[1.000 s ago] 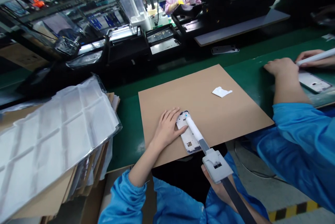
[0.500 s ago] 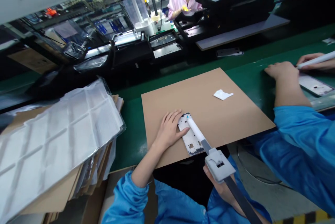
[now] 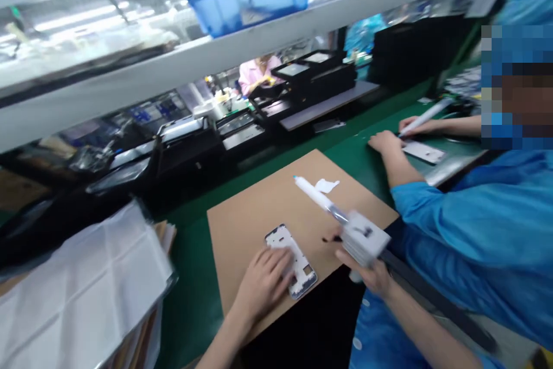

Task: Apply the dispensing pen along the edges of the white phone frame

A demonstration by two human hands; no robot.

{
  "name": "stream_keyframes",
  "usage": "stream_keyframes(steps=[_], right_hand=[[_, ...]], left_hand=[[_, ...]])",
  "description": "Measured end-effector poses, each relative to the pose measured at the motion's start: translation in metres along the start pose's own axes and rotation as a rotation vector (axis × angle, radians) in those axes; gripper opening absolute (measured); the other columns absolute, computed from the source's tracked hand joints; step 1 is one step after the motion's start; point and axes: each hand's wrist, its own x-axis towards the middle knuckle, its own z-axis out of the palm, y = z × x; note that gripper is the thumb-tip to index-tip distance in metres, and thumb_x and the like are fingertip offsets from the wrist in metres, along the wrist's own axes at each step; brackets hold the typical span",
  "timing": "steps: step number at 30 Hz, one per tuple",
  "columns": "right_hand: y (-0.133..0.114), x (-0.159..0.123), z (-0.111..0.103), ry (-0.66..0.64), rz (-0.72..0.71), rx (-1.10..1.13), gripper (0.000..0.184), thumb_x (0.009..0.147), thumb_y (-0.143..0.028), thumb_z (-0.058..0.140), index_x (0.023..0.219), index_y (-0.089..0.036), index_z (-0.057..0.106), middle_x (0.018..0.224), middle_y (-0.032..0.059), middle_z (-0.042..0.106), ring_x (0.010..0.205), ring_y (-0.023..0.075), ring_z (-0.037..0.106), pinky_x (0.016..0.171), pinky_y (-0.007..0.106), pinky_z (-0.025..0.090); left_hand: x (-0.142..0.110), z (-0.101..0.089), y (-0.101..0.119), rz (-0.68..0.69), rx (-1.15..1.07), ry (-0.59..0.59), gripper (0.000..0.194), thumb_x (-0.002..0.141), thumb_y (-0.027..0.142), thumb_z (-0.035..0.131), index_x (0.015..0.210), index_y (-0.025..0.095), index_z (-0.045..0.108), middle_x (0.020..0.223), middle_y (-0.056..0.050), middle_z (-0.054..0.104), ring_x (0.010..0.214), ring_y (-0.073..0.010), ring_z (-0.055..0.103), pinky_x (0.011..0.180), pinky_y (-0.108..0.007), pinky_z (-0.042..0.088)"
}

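A white phone frame (image 3: 290,259) lies on a brown cardboard sheet (image 3: 259,208) on the green bench. My left hand (image 3: 262,284) rests flat on the frame's lower left part. My right hand (image 3: 372,274) grips a white pen-shaped tool (image 3: 341,222) by its grey boxy body; a dark strap or cable runs back from it. The tool's tip is lifted off the frame and points up and left over the cardboard, near a small white scrap (image 3: 326,186).
A co-worker in a blue coat sits at my right; that person's hands (image 3: 384,141) hold a similar pen over another frame (image 3: 424,152). White plastic-wrapped stacks (image 3: 82,294) lie at left. Black trays (image 3: 242,127) stand behind the bench, under a white shelf (image 3: 242,52). Another person in pink sits farther back.
My right hand lifted the tool off the phone frame and swung it up to the right. My left hand slid down the frame. The view tilted upward.
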Motion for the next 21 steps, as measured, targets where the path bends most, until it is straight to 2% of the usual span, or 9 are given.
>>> stream_keyframes(steps=[3,5,7,9,10,12,17,19,21], right_hand=[[-0.005,0.042,0.012,-0.076,0.028,0.075,0.065,0.073,-0.081,0.088,0.107,-0.026,0.077,0.115,0.0067,0.074,0.125,0.0325,0.071,0.123,0.051,0.057],[-0.009,0.065,0.015,-0.055,0.059,0.139,0.069,0.072,-0.083,0.088,0.106,-0.025,0.075,0.113,0.0052,0.074,0.121,0.0305,0.071,0.122,0.049,0.056],[-0.007,0.075,0.018,-0.019,0.081,0.204,0.07,0.07,-0.083,0.09,0.104,-0.024,0.074,0.112,0.0048,0.075,0.118,0.0285,0.071,0.12,0.046,0.057],[0.001,0.074,0.02,0.012,0.107,0.261,0.07,0.067,-0.082,0.092,0.102,-0.023,0.075,0.114,0.0058,0.075,0.121,0.0286,0.07,0.12,0.044,0.057],[0.007,0.072,0.02,0.032,0.122,0.279,0.072,0.064,-0.081,0.094,0.102,-0.022,0.076,0.115,0.0067,0.074,0.122,0.0291,0.069,0.122,0.044,0.056],[0.018,0.068,0.017,0.072,0.153,0.303,0.074,0.059,-0.077,0.098,0.102,-0.021,0.077,0.117,0.0087,0.074,0.125,0.0297,0.07,0.126,0.045,0.055],[0.033,0.061,0.005,0.11,0.189,0.347,0.069,0.058,-0.062,0.102,0.107,-0.021,0.077,0.117,0.01,0.074,0.116,0.0273,0.073,0.123,0.048,0.062],[0.033,0.056,-0.001,0.144,0.234,0.357,0.064,0.053,-0.053,0.102,0.104,-0.023,0.078,0.117,0.0091,0.074,0.112,0.0275,0.074,0.132,0.054,0.058],[0.035,0.054,-0.01,0.192,0.277,0.341,0.059,0.049,-0.046,0.101,0.102,-0.028,0.081,0.119,0.0089,0.074,0.116,0.0302,0.075,0.14,0.054,0.051]], left_hand=[[0.001,0.003,-0.019,0.149,0.019,0.035,0.053,0.118,0.026,0.056,0.171,0.029,0.061,0.134,-0.009,0.087,0.123,-0.0282,0.085,0.122,-0.047,0.064],[0.014,0.003,-0.037,0.067,0.099,0.062,0.062,0.118,0.034,0.057,0.18,0.029,0.051,0.144,-0.013,0.084,0.137,-0.0353,0.08,0.126,-0.057,0.061],[0.031,0.0,-0.05,-0.089,0.207,0.092,0.075,0.118,0.046,0.059,0.188,0.029,0.036,0.169,-0.02,0.066,0.159,-0.0457,0.063,0.132,-0.073,0.049],[0.044,-0.006,-0.05,-0.189,0.261,0.098,0.085,0.118,0.052,0.059,0.191,0.028,0.023,0.187,-0.024,0.042,0.172,-0.0494,0.045,0.137,-0.081,0.037],[0.046,-0.011,-0.044,-0.203,0.258,0.087,0.087,0.119,0.052,0.059,0.192,0.027,0.02,0.19,-0.024,0.034,0.175,-0.048,0.04,0.139,-0.08,0.034],[0.044,-0.024,-0.023,-0.178,0.226,0.048,0.084,0.119,0.047,0.059,0.191,0.027,0.021,0.191,-0.023,0.032,0.176,-0.0431,0.039,0.142,-0.074,0.034],[0.004,-0.083,0.049,-0.063,0.243,0.004,0.066,0.117,0.034,0.064,0.18,0.029,0.048,0.183,-0.015,0.051,0.168,-0.0344,0.055,0.146,-0.062,0.034],[-0.017,-0.114,0.062,-0.126,0.273,-0.009,0.061,0.115,0.035,0.066,0.176,0.033,0.055,0.179,-0.011,0.058,0.163,-0.0325,0.061,0.147,-0.059,0.034],[-0.04,-0.146,0.059,-0.343,0.311,-0.029,0.055,0.116,0.038,0.064,0.171,0.037,0.061,0.177,-0.007,0.061,0.16,-0.0332,0.063,0.146,-0.06,0.036]])
